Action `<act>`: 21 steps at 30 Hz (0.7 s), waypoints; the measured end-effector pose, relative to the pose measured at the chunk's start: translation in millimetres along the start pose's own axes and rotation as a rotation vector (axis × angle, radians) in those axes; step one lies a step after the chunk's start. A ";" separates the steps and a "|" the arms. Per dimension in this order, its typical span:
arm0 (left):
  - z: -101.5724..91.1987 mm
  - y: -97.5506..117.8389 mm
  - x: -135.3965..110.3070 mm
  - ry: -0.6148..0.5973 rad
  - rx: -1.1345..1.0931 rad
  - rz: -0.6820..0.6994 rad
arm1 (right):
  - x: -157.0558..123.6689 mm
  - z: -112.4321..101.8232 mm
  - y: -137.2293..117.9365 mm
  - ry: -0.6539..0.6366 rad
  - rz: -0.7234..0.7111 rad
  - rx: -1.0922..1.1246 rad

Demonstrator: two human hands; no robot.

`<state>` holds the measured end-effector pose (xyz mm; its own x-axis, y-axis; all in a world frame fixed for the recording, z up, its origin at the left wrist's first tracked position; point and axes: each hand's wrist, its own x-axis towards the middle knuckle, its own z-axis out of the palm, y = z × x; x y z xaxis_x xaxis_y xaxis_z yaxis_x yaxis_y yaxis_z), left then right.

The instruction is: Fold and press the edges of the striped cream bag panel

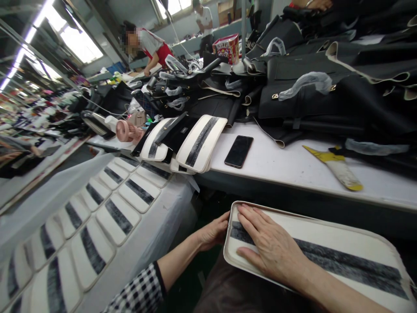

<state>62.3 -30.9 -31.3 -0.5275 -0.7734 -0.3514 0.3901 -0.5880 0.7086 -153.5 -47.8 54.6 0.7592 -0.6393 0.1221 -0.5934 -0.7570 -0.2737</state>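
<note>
A cream rounded panel with a dark grey stripe [342, 250] lies across my lap below the table edge. My right hand [267, 245] rests flat on its left end, fingers stretched out and spread. My left hand [213, 232] grips the panel's left edge, fingers curled under the rim. A checked sleeve covers my left forearm.
Several matching striped panels [107, 204] lie in rows on a white-covered surface to the left, and a few more [198, 143] lean on the table. A black phone [239, 151], a yellow-handled tool [339, 167], a pink fan [125, 130] and heaped black bags [325, 87] sit on the white table. People work at the back.
</note>
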 end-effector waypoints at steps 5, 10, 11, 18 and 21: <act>1.8 13.7 -6.0 0.026 0.118 -0.074 | -0.3 0.9 2.1 -0.016 -0.005 -0.001; 11.4 29.1 -10.7 0.095 0.273 -0.077 | -1.0 0.7 1.0 -0.029 0.001 0.021; 13.2 31.9 -11.0 0.104 0.295 -0.075 | -1.1 -0.5 1.0 -0.028 0.002 0.032; 29.3 58.0 -14.8 0.033 0.415 -0.111 | -4.5 2.6 6.4 0.034 -0.002 0.066; 29.9 64.4 -11.0 0.046 0.551 -0.100 | 2.9 39.0 13.6 0.193 -0.153 -0.044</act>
<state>70.7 -53.2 36.4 -0.5034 -0.7372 -0.4507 -0.1185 -0.4578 0.8811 -149.0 -54.7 14.1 0.7781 -0.5278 0.3404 -0.4900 -0.8492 -0.1967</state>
